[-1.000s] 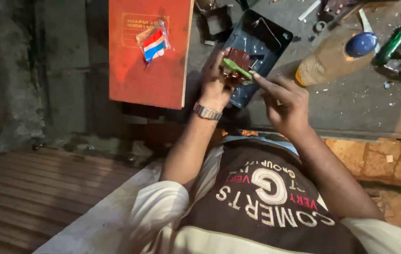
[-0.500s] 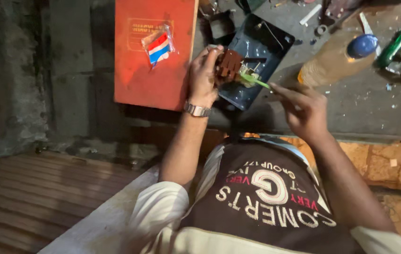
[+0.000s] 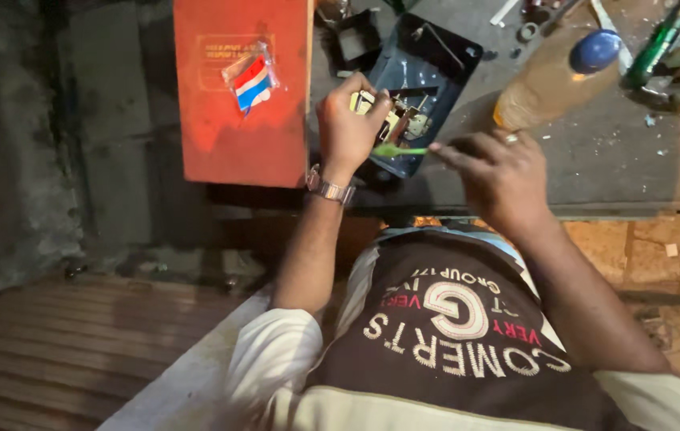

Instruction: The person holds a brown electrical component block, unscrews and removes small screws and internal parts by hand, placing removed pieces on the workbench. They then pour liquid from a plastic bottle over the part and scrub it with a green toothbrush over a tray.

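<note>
My left hand (image 3: 348, 132), with a metal watch at the wrist, grips a small brown and metal electrical part (image 3: 394, 120) just above a dark blue metal tray (image 3: 436, 64). My right hand (image 3: 491, 168) holds a thin green brush-like tool (image 3: 397, 149) whose tip touches the underside of the part. Both hands are raised over the near edge of the grey workbench (image 3: 595, 160).
A red box (image 3: 236, 104) with a small striped packet (image 3: 250, 80) lies left of the tray. A plastic bottle with a blue cap (image 3: 563, 72) lies at the right, with a green-handled tool (image 3: 659, 44) beyond it. Wooden planks lie at lower left.
Both hands have shifted slightly in view as the camera moved. The green tool's tip now points left under the part, and the part is turned in my left hand.
</note>
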`<state>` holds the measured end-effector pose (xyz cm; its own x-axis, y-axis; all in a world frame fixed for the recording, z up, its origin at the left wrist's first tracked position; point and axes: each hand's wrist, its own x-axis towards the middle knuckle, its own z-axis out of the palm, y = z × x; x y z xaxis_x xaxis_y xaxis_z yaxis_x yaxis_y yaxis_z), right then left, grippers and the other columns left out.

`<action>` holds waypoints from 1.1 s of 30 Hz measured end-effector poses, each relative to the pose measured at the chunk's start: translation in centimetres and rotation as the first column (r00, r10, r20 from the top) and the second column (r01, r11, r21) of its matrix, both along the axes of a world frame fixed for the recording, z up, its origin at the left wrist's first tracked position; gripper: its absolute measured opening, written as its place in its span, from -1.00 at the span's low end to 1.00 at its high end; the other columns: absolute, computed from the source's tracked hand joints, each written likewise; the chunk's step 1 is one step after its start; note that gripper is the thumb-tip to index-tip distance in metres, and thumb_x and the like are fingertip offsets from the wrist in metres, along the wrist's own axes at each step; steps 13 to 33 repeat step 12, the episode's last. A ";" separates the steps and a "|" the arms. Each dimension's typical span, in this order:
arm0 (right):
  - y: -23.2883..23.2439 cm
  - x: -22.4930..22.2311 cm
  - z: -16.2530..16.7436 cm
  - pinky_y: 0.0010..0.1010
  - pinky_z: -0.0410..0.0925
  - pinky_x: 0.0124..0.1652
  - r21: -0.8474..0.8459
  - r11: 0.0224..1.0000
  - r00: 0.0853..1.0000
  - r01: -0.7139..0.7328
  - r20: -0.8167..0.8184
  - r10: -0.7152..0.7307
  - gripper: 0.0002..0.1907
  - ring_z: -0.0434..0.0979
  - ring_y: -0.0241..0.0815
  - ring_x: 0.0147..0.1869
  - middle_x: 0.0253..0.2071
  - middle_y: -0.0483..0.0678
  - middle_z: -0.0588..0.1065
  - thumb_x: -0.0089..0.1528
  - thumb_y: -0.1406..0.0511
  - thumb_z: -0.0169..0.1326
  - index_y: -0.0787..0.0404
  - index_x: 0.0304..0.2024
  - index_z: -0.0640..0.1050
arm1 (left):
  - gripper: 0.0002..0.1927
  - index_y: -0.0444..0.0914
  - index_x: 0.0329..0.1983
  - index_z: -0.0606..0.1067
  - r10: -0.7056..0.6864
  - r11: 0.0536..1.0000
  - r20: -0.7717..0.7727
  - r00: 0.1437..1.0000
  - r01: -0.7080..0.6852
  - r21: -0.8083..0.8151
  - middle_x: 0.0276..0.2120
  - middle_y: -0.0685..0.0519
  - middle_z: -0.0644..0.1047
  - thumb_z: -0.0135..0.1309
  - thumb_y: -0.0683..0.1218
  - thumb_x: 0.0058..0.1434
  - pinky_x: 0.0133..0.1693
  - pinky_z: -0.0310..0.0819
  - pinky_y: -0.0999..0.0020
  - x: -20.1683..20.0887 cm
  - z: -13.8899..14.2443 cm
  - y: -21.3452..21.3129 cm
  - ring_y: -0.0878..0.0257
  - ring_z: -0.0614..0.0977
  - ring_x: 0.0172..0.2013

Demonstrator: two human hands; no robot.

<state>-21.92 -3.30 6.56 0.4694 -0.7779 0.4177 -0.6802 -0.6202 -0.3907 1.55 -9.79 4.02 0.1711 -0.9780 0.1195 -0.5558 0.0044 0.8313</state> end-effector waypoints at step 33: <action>0.2 -1.5 -1.6 -0.21 0.35 -0.04 0.203 0.978 0.988 0.048 0.134 -0.076 -0.58 0.57 -0.05 -0.04 -0.04 -0.03 0.61 0.21 0.47 0.19 0.05 0.10 0.68 | -0.77 -0.27 -0.36 0.47 -0.206 0.977 0.078 0.975 0.210 -0.047 -0.41 -0.07 0.60 0.30 -0.09 0.15 -0.28 0.53 0.21 0.1 1.1 0.3 0.07 0.70 -0.33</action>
